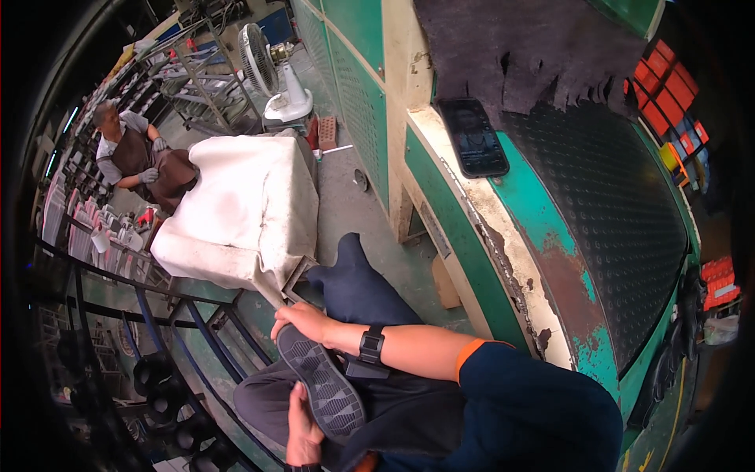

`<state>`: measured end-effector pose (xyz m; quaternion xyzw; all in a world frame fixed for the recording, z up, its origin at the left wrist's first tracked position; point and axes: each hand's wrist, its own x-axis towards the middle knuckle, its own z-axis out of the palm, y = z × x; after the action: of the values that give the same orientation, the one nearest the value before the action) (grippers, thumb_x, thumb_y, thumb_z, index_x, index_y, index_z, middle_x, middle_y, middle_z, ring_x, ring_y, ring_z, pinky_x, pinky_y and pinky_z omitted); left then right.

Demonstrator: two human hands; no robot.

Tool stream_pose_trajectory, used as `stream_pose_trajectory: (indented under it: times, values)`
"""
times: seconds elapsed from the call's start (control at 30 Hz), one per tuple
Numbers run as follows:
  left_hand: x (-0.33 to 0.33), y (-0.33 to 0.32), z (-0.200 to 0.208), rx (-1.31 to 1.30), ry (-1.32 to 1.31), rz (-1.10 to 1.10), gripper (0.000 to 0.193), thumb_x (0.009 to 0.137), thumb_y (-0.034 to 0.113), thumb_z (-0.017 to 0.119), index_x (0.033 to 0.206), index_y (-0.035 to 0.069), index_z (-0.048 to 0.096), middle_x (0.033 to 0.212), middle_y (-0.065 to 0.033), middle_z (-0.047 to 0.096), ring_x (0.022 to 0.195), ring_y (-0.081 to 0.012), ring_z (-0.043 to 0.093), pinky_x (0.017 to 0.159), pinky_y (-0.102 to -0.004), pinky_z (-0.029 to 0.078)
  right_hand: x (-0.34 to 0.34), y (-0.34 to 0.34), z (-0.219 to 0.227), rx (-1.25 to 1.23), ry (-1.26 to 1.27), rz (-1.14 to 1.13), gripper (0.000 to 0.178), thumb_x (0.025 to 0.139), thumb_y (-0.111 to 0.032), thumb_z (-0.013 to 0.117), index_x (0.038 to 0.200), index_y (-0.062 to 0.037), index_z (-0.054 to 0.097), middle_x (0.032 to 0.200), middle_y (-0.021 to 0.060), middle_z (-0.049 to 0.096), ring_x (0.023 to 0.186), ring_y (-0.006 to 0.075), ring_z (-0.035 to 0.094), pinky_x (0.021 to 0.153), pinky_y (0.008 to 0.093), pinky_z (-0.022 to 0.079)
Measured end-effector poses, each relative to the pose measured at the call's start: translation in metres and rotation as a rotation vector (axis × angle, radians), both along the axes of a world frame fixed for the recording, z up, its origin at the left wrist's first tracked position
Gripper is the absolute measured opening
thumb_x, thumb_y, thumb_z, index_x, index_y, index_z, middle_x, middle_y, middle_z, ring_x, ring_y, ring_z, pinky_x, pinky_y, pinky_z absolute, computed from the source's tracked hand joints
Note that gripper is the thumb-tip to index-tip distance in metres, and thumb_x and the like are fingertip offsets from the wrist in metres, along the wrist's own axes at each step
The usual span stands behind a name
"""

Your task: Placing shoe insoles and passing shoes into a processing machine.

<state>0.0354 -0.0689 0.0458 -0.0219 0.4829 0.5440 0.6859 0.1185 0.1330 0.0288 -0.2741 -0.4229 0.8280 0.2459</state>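
Plainly, the head view shows a shoe point(322, 385) sole outward over the wearer's lap, a long rounded shape in dark grey rubber with a patterned tread. At its upper end the right hand point(307, 321) has its grip closed, fingers curled over the edge. By its lower end is the left hand point(303, 429), thumb against the rim; the fingers are hidden, so I cannot tell how firm that grip is. Smooth dark trousers point(366, 287) lie around the shoe, and a black watch point(371, 344) sits on the right wrist, just right of it.

Beyond the shoe, near its upper end, stands a boxy block under a stained white cover point(236, 197), loosely creased. Past that are a white fan point(287, 94), a holed brick point(327, 132) and, to the left, a seated co-worker point(130, 149) in apron and gloves. Left of the shoe, dark rails point(208, 338) fill the near side.

Right of the shoe rises a green and cream machine point(535, 244), paint chipped and rusty, carrying a phone point(472, 138), a dimpled black mat point(605, 204) and a ragged dark cloth point(527, 55). Farther right are red boxes point(664, 86). Beyond the shoe spreads a grey workshop floor point(346, 204).
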Motion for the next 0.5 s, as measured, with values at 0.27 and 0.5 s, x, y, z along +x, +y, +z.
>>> stream_pose_trajectory:
  times: [0.27, 0.5]
  values:
    - [0.001, -0.026, 0.020, -0.131, -0.171, 0.131, 0.051, 0.092, 0.032, 0.055, 0.127, -0.004, 0.055, 0.119, -0.0220, 0.065, 0.106, -0.0363, 0.065, 0.093, -0.0503, 0.053, 0.008, -0.015, -0.020, 0.233, 0.297, -0.012, 0.034, 0.097, -0.021, 0.044, 0.109, 0.0023, 0.066, 0.105, 0.0099, 0.068, 0.100, 0.0154, 0.061, 0.092, 0.0270, 0.045]
    - [0.003, -0.018, 0.047, -0.175, -0.189, 0.183, 0.042, 0.093, 0.025, 0.055, 0.123, -0.004, 0.058, 0.118, -0.0206, 0.066, 0.104, -0.0343, 0.067, 0.093, -0.0499, 0.054, -0.010, -0.026, -0.034, -0.004, 0.185, -0.149, 0.035, 0.096, -0.027, 0.046, 0.098, 0.0002, 0.067, 0.093, 0.0073, 0.068, 0.091, 0.0152, 0.062, 0.087, 0.0258, 0.045]
